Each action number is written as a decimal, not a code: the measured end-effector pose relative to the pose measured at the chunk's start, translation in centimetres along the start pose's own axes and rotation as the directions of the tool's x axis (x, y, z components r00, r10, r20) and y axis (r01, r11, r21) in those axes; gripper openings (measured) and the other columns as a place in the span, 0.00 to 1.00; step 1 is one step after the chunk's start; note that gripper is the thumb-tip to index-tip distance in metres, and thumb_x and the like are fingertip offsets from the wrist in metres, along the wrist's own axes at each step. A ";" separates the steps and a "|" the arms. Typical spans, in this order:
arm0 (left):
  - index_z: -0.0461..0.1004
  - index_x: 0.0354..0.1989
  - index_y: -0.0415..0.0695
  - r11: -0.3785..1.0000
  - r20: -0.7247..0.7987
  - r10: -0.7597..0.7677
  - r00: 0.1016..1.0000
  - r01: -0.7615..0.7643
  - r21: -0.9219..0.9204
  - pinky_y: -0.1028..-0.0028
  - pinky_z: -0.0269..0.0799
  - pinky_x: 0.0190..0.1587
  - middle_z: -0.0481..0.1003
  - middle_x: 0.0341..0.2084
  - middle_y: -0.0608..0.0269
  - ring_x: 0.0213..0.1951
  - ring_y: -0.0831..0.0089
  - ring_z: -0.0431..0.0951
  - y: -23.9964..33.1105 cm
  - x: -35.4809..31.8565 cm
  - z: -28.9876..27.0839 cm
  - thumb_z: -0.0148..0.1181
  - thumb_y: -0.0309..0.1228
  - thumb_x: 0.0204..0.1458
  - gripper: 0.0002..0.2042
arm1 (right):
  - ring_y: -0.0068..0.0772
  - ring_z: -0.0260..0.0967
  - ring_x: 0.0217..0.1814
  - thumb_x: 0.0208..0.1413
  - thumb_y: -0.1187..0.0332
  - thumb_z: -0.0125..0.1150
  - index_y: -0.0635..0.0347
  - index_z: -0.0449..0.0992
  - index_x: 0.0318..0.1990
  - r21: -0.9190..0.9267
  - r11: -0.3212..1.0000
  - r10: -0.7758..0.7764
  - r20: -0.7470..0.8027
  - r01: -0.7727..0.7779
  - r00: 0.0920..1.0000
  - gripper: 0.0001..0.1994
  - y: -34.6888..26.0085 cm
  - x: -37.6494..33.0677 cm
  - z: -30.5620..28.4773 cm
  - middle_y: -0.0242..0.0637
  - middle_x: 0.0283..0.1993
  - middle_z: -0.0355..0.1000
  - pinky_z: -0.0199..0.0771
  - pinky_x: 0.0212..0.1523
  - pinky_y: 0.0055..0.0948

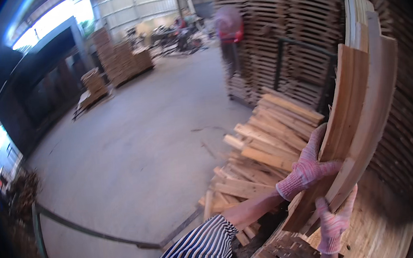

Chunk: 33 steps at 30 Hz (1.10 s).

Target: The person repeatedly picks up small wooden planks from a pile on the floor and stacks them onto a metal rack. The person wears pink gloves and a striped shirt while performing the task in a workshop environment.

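A bundle of long pale wooden boards (361,96) stands nearly upright at the right. My left hand (308,167), in a pink knitted glove, presses flat against the side of the bundle with the fingers wrapped on a board edge. Lower down, my right hand (334,218), also gloved, grips the bundle's lower part from below. My left forearm comes out of a black-and-white striped sleeve (202,252). The bottom ends of the boards are hidden behind my hands.
A loose heap of short boards (263,158) lies on the concrete floor (144,144). Tall stacked pallets (276,29) fill the back and right. A person in red (230,38) stands by them. More wood stacks (122,60) sit at far left.
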<state>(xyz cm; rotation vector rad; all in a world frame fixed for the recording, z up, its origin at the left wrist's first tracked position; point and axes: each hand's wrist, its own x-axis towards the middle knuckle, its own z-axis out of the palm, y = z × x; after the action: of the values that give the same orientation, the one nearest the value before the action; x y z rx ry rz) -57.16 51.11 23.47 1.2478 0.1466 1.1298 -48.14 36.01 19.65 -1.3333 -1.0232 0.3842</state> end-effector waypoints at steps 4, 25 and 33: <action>0.47 0.74 0.42 0.976 0.103 0.163 0.981 -0.175 0.127 0.63 0.56 0.70 0.63 0.64 0.51 0.67 0.59 0.60 -1.5 4.8 8.9 0.81 0.39 0.37 0.57 | 0.35 0.64 0.65 0.48 0.69 0.73 0.60 0.55 0.73 0.125 0.981 -0.135 -0.121 0.150 0.983 0.45 2.2 5.0 -9.7 0.39 0.66 0.63 0.67 0.63 0.31; 0.45 0.75 0.42 0.954 0.753 -0.249 0.609 0.018 0.300 0.67 0.72 0.61 0.66 0.62 0.56 0.61 0.66 0.68 -19.2 8.7 20.3 0.86 0.42 0.32 0.63 | 0.41 0.67 0.62 0.39 0.55 0.80 0.58 0.59 0.66 -0.262 0.963 -0.012 -0.245 -0.055 0.969 0.46 4.3 3.1 -28.2 0.42 0.58 0.67 0.67 0.63 0.37; 0.55 0.72 0.46 0.638 0.663 -0.484 0.571 0.749 -0.179 0.58 0.71 0.64 0.66 0.64 0.55 0.63 0.58 0.68 -28.5 -2.2 31.1 0.62 0.71 0.43 0.54 | 0.48 0.64 0.70 0.35 0.48 0.81 0.51 0.48 0.76 -0.334 0.737 0.365 -0.537 -0.588 0.761 0.61 0.0 -1.3 -37.1 0.53 0.68 0.65 0.63 0.70 0.38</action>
<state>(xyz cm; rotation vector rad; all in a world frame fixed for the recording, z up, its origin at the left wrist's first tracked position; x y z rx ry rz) -21.54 31.85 11.53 0.9236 -0.1094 0.0896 -19.69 12.37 22.72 -2.0573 -0.3613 0.1946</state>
